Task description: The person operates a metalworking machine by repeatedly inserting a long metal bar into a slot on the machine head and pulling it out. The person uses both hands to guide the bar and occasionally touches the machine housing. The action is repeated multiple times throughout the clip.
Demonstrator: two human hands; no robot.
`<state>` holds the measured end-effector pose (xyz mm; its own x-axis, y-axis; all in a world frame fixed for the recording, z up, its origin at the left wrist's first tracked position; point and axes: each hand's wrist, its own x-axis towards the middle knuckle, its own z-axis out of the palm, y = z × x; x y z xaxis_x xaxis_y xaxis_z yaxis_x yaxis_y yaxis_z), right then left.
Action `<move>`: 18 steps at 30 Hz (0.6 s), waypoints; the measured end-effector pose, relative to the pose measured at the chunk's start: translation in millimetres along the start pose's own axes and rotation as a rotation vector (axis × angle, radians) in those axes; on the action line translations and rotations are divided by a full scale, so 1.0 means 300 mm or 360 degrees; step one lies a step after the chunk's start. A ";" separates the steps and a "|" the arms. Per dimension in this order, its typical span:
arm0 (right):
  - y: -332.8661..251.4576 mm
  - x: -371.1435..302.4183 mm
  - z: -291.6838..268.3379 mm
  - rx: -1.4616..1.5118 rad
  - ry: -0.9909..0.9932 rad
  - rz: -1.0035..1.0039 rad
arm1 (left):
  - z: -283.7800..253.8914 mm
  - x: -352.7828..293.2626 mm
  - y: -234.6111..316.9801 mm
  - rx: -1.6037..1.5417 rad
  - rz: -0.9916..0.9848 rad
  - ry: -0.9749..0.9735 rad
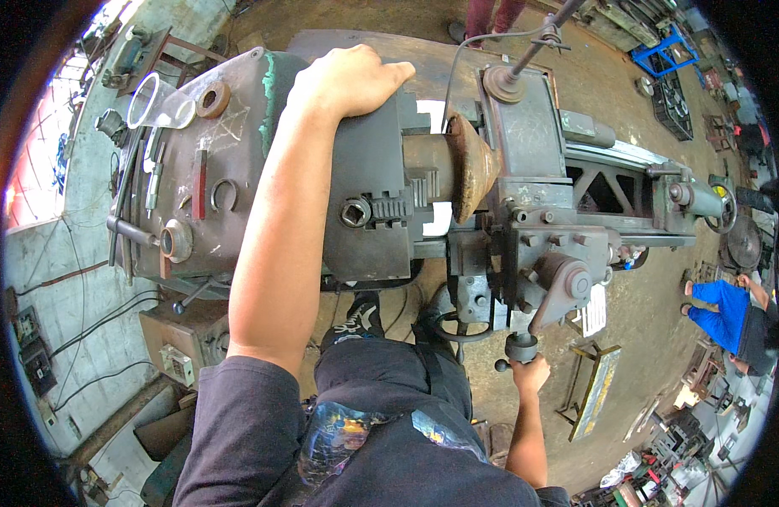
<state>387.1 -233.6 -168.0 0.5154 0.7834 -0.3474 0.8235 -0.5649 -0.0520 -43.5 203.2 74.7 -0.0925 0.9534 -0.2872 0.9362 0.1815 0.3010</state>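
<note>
A large lathe chuck (364, 182) with stepped jaws stands in front of me on the lathe, with a brown, rusty cone-shaped workpiece (474, 169) on its right side. My left hand (351, 80) reaches over the chuck and is closed on its far upper edge; some fingertips are hidden behind it. At the lower right, my right hand (530, 372) is wrapped round the slide's crank handle (521, 346). Between my hands sits the tool carriage (550, 262), close to the workpiece. A thin hose (450, 80) hangs down behind the workpiece.
On the headstock (246, 93) lie a clear plastic cup (163, 103), metal rings (213, 100) and a red bar (199, 186). The tailstock (698, 200) stands at the bed's right end. A person in blue trousers (717, 313) sits far right; another person's legs (482, 19) show beyond the lathe.
</note>
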 end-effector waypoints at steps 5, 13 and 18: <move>-0.002 0.002 -0.002 0.0019 0.0005 0.0002 | 0.004 0.005 -0.004 0.0006 0.0016 0.0018; -0.012 -0.001 -0.009 0.0012 0.0029 -0.0002 | 0.000 0.002 0.001 0.0025 -0.0018 0.0013; -0.012 -0.002 -0.007 -0.0024 0.0059 0.0005 | -0.002 0.001 0.002 0.0015 -0.0004 -0.0001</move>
<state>384.3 -231.3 -165.6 0.5260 0.7910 -0.3125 0.8253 -0.5635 -0.0371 -43.2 203.8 75.2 -0.0950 0.9528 -0.2884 0.9391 0.1819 0.2915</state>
